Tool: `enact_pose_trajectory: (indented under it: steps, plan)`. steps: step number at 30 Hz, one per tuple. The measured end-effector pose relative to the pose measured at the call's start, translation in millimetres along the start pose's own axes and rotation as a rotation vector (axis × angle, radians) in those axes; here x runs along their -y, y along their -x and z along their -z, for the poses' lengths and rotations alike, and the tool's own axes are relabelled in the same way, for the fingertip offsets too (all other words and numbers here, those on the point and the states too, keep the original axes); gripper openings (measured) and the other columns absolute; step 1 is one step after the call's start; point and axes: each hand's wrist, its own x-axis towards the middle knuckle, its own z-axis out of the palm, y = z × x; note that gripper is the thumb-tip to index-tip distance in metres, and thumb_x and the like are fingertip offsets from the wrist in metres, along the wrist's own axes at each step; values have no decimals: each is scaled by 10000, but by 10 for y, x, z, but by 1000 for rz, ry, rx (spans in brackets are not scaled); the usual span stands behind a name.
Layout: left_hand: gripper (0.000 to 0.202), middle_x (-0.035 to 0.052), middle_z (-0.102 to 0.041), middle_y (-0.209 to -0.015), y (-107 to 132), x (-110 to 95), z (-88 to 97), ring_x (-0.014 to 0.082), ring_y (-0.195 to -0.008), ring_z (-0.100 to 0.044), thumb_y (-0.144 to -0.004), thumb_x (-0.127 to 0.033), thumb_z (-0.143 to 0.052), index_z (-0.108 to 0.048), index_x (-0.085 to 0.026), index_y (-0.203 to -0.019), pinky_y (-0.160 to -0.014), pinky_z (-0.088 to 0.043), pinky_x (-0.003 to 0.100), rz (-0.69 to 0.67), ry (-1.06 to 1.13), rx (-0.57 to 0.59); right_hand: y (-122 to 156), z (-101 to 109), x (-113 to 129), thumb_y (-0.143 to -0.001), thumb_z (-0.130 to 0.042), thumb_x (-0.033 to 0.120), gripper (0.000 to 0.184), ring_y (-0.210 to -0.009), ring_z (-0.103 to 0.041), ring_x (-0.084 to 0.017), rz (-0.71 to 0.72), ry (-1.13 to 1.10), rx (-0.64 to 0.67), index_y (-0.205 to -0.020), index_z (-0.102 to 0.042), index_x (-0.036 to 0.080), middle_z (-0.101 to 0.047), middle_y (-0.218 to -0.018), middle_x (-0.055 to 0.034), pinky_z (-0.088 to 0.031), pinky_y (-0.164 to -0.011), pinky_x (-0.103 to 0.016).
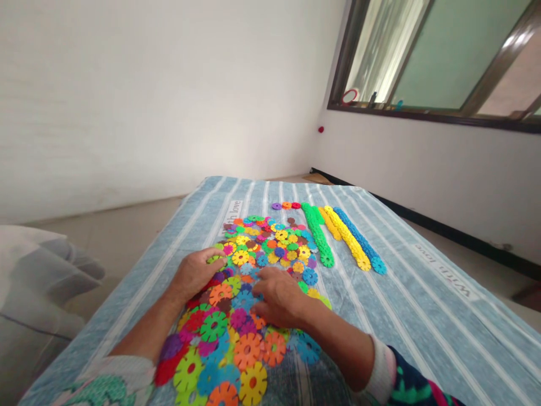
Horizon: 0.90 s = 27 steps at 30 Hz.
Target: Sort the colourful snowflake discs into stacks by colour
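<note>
A spread heap of multicoloured notched plastic discs covers the cloth in front of me. At its left edge, my left hand (pixel 196 274) has finger and thumb closed around a lime-green disc (pixel 216 260). Over the middle of the heap is my right hand (pixel 279 296), thumb and forefinger apart, fingertips down among the discs near a blue disc (pixel 244 300). Close to me lie larger-looking discs, among them an orange disc (pixel 248 351), a green disc (pixel 213 325) and a yellow disc (pixel 253 383). My palms and wrists hide part of the heap.
Right of the heap lie overlapping rows of discs: a green row (pixel 316 234), a yellow row (pixel 349 239) and a blue row (pixel 359 239). Purple, orange and red discs (pixel 287 206) line up behind. The striped cloth (pixel 406 316) covers the surface; white fabric (pixel 38 282) hangs at left.
</note>
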Motion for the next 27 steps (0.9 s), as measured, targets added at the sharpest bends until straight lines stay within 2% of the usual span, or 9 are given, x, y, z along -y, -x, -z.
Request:
enact_pose_trajectory:
  steps: [3,8,11,15,22,27]
  plan:
    - [402,-1,-734,-728,-5,-2,-1,212,-690,-649,-666,-499,-517,-746,-228,-856,-648,-481,252,0,8,1,5,5,36,-817,-647,425,260,-1025,-531,-267,-28,-19,-9,-866,-710,177,-588,-1064,-109,-444,-873,-407]
    - [393,14,-755,-876,-40,57,-33,215,-753,-663,-664,-500,-527,-745,-229,-847,-719,-491,258,-21,0,2,54,45,134,-844,-604,326,186,-960,-546,-245,-14,30,-7,-816,-715,180,-605,-989,-90,-448,-827,-374]
    - [400,18,-754,-918,-57,89,-49,211,-760,-666,-675,-504,-519,-744,-227,-856,-725,-490,251,-31,-16,6,80,71,181,-855,-596,372,243,-924,-553,-235,0,63,10,-795,-721,172,-617,-951,-83,-456,-794,-356]
    - [415,21,-752,-893,-54,87,-44,214,-744,-670,-686,-502,-506,-743,-219,-876,-697,-491,252,-30,-39,9,100,75,214,-854,-590,440,315,-922,-560,-233,-1,81,19,-806,-729,162,-626,-945,-81,-463,-807,-353]
    - [403,32,-750,-922,-40,56,-31,217,-787,-673,-691,-479,-496,-735,-210,-874,-722,-487,253,-21,-40,13,117,45,228,-805,-658,391,243,-881,-577,-220,-22,7,-7,-833,-716,157,-639,-922,-65,-464,-778,-326]
    - [412,19,-746,-821,-35,39,-30,208,-709,-653,-685,-491,-498,-738,-211,-868,-675,-485,255,-19,-42,15,119,38,210,-784,-699,356,215,-807,-569,-203,5,-27,-44,-726,-681,150,-638,-821,-61,-439,-738,-305]
